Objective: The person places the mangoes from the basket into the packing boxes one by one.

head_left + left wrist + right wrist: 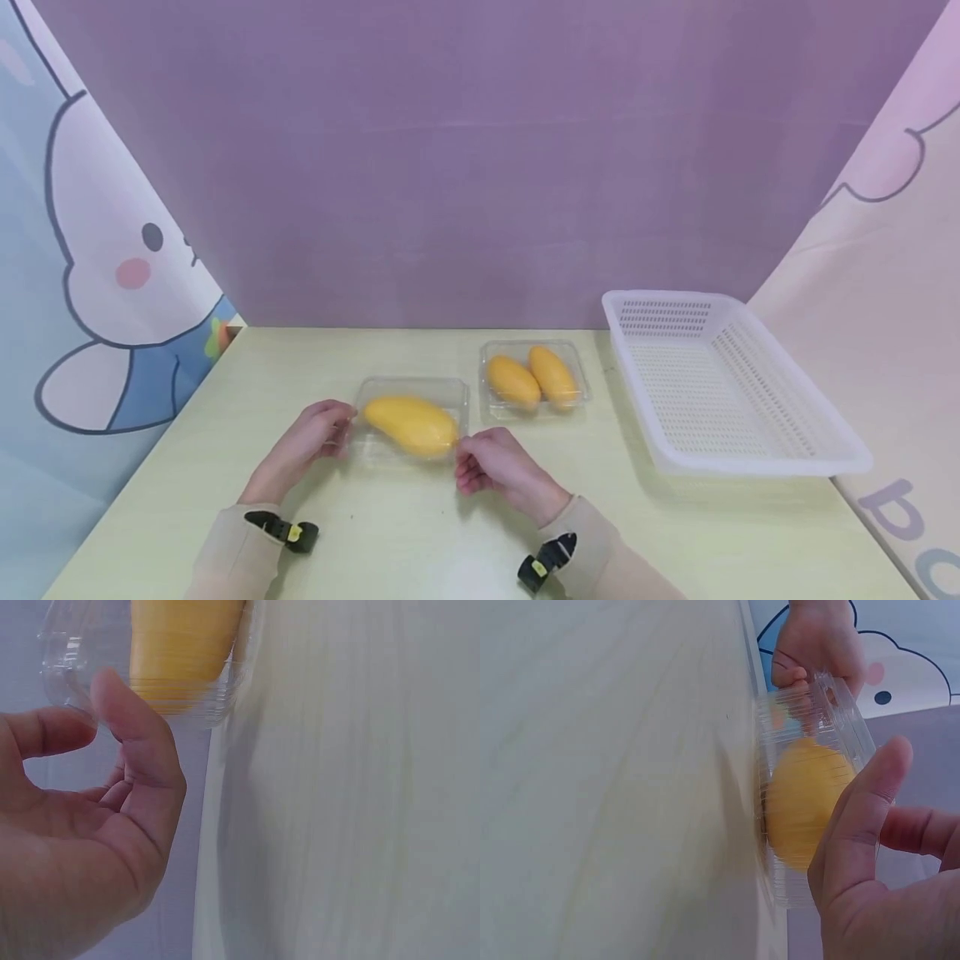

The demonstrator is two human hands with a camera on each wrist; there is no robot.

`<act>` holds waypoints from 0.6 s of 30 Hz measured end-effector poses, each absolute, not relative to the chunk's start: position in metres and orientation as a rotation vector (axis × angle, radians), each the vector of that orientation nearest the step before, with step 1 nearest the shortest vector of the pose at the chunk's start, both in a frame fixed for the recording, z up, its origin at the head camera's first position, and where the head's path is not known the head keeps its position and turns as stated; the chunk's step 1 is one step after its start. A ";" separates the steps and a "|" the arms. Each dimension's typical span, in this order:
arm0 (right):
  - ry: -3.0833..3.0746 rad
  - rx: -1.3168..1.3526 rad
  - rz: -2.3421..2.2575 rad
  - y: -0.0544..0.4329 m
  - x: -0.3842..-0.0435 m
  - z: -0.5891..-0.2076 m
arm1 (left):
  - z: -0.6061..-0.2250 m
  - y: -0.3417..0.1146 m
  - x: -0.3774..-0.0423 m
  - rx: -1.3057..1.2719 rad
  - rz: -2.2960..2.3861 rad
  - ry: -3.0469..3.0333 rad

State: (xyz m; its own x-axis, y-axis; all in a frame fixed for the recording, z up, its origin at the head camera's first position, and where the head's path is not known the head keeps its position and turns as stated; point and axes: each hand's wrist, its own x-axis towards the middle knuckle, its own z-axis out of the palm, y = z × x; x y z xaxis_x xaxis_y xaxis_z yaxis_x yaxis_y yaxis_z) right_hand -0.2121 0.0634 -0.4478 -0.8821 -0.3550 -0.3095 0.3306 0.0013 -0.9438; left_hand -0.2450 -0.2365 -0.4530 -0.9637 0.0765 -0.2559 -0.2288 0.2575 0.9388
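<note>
A clear plastic clamshell box (375, 454) stands on the table with one large yellow mango (412, 425) inside. My left hand (318, 429) is at the box's left side, and in the left wrist view its thumb and forefinger (67, 731) pinch the rim at a corner. At the opposite side, my right hand (502, 467) holds the box's edge between thumb (862, 810) and forefinger, the other fingers curled in. The thumb hides part of that edge in the right wrist view. Through the ribbed clear wall the mango's rounded end (802, 810) shows.
Behind and to the right sits a second clear box (495, 408) holding two smaller orange-yellow mangoes (553, 375). A white perforated plastic basket (652, 417) takes up the table's right side. A purple backdrop (480, 167) rises at the table's (405, 542) rear edge.
</note>
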 end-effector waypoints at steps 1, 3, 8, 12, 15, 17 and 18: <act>1.822 -0.019 -1.934 0.063 -0.213 -0.448 | -0.452 -0.237 -0.244 -0.129 1.758 2.285; 1.832 -0.009 -1.939 0.063 -0.215 -0.448 | -0.451 -0.238 -0.242 -0.101 1.737 2.294; 1.842 0.003 -1.945 0.062 -0.219 -0.446 | -0.451 -0.240 -0.239 -0.040 1.714 2.290; 1.851 0.024 -1.949 0.062 -0.224 -0.446 | -0.451 -0.241 -0.238 -0.028 1.709 2.267; 1.859 0.040 -1.951 0.061 -0.228 -0.445 | -0.450 -0.241 -0.236 -0.006 1.713 2.254; 1.862 0.048 -1.951 0.062 -0.230 -0.445 | -0.448 -0.241 -0.235 0.001 1.719 2.248; 1.863 0.049 -1.952 0.062 -0.231 -0.445 | -0.448 -0.241 -0.234 0.010 1.723 2.246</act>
State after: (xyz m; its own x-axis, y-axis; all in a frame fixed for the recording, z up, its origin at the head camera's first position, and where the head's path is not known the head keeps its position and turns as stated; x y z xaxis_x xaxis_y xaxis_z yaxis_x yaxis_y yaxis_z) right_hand -0.2310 0.0616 -0.4451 -0.9029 -0.2858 -0.3210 0.3340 0.0035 -0.9426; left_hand -0.2340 -0.2410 -0.4477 -0.9520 0.1915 -0.2388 -0.1810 0.2771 0.9436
